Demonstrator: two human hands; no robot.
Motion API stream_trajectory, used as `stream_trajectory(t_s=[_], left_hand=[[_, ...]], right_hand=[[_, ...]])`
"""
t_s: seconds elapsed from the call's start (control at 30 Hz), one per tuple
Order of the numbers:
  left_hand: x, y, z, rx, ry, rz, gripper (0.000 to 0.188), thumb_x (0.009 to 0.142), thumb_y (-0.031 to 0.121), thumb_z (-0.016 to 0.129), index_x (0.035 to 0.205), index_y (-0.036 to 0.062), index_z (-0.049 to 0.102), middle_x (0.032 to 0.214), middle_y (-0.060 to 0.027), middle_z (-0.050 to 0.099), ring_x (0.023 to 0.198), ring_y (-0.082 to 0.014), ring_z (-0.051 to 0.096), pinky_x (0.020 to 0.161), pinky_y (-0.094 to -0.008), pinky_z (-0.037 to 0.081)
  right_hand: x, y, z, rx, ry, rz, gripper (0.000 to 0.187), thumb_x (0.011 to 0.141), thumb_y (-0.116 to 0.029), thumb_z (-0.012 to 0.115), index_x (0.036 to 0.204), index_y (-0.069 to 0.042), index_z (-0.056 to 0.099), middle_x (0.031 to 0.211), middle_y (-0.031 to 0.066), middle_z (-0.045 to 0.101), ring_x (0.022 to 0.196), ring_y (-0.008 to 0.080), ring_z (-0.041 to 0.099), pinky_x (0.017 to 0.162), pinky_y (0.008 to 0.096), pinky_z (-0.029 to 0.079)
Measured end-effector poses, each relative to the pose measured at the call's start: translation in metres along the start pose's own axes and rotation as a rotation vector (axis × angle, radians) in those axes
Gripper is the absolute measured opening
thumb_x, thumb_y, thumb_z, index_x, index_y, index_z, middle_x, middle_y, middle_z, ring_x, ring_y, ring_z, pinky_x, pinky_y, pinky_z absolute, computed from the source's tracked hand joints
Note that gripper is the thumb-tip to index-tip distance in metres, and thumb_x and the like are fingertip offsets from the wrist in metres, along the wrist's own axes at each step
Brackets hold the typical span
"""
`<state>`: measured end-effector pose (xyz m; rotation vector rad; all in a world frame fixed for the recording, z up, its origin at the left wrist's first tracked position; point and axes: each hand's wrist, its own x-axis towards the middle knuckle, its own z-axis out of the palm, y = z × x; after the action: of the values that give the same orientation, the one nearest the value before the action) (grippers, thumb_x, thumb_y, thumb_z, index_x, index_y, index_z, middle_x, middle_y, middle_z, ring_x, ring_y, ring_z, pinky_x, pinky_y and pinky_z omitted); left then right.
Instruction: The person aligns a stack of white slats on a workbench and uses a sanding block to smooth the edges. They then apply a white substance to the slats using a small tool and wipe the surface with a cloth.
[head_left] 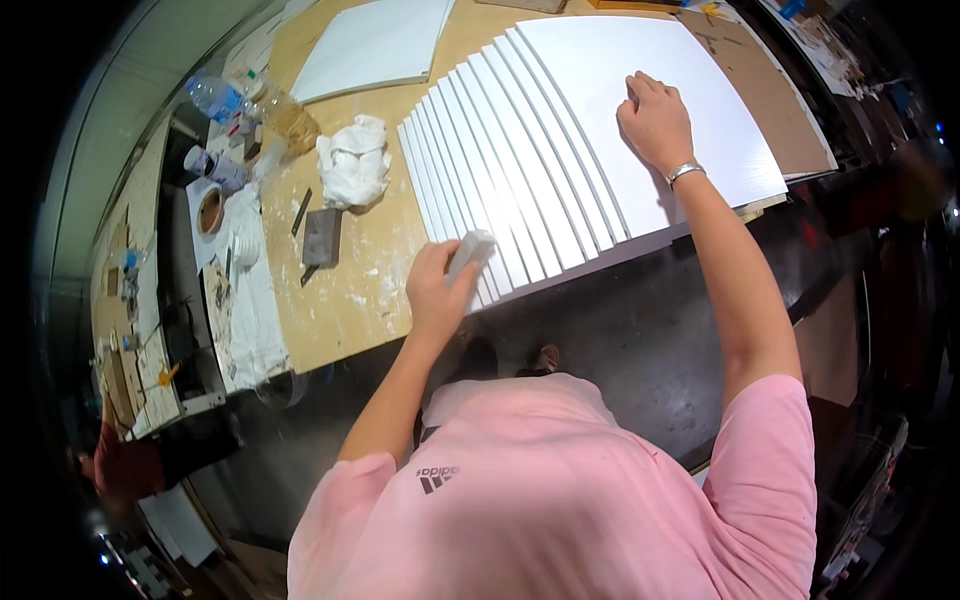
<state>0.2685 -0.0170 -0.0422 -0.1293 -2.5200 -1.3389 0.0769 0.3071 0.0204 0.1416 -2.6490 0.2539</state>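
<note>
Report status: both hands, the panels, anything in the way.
Left hand gripping pale-grey rectangular block. Right hand on flat white panels. Panels fanned, overlapping. Crumpled white cloth beside them, not on them.

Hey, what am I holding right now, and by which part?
Your left hand holds a pale block by its sides; your right hand holds nothing visible.

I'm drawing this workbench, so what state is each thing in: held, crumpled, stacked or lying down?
White panels: overlapping, stepped like a fan
Left hand: closed on the pale block
Right hand: on the top panel, fingers bent
Bracelet: worn
White cloth: crumpled
Dark gray block: lying on the workbench
Far white panels: stacked flat
Clear bottle: fullness unclear
</note>
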Motion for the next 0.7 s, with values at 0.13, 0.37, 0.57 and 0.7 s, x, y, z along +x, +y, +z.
stream_trajectory(t_s=[0.13, 0.37, 0.57, 0.7], left_hand=[[0.065, -0.024, 0.023, 0.012, 0.035, -0.092, 0.025, 0.082, 0.014, 0.07, 0.102, -0.0003, 0.065, 0.095, -0.015, 0.062, 0.09, -0.0331, 0.061, 0.081, -0.0401, 0.047], [0.191, -0.089, 0.033, 0.172, 0.147, 0.033, 0.032, 0.083, 0.02, 0.072, 0.108, 0.0011, 0.068, 0.101, -0.0152, 0.069, 0.093, -0.0309, 0.066, 0.083, -0.0384, 0.05], [0.276, -0.116, 0.031, 0.188, 0.081, -0.065, 0.033, 0.086, 0.026, 0.068, 0.111, 0.0049, 0.069, 0.109, -0.0164, 0.069, 0.104, -0.035, 0.064, 0.09, -0.0423, 0.049], [0.297, -0.131, 0.027, 0.176, 0.083, -0.142, 0.034, 0.085, 0.028, 0.069, 0.111, 0.0056, 0.07, 0.109, -0.0163, 0.071, 0.101, -0.0352, 0.066, 0.088, -0.0426, 0.05]], right_hand=[[-0.002, 0.003, -0.004, -0.043, -0.025, 0.04, 0.044, 0.086, -0.02, 0.05, 0.125, -0.005, 0.064, 0.137, 0.0116, 0.06, 0.121, 0.0343, 0.055, 0.106, 0.0418, 0.044], [-0.005, -0.002, -0.009, 0.005, -0.042, 0.064, 0.043, 0.085, -0.018, 0.052, 0.124, -0.005, 0.064, 0.138, 0.0094, 0.059, 0.123, 0.0316, 0.054, 0.107, 0.0409, 0.043], [-0.003, -0.005, -0.011, 0.029, -0.047, 0.073, 0.042, 0.085, -0.017, 0.053, 0.124, -0.007, 0.064, 0.137, 0.0052, 0.06, 0.123, 0.0288, 0.054, 0.105, 0.0395, 0.045], [-0.002, -0.002, -0.01, 0.024, -0.045, 0.07, 0.042, 0.085, -0.017, 0.053, 0.124, -0.007, 0.064, 0.137, 0.0052, 0.06, 0.122, 0.0286, 0.055, 0.105, 0.039, 0.046]])
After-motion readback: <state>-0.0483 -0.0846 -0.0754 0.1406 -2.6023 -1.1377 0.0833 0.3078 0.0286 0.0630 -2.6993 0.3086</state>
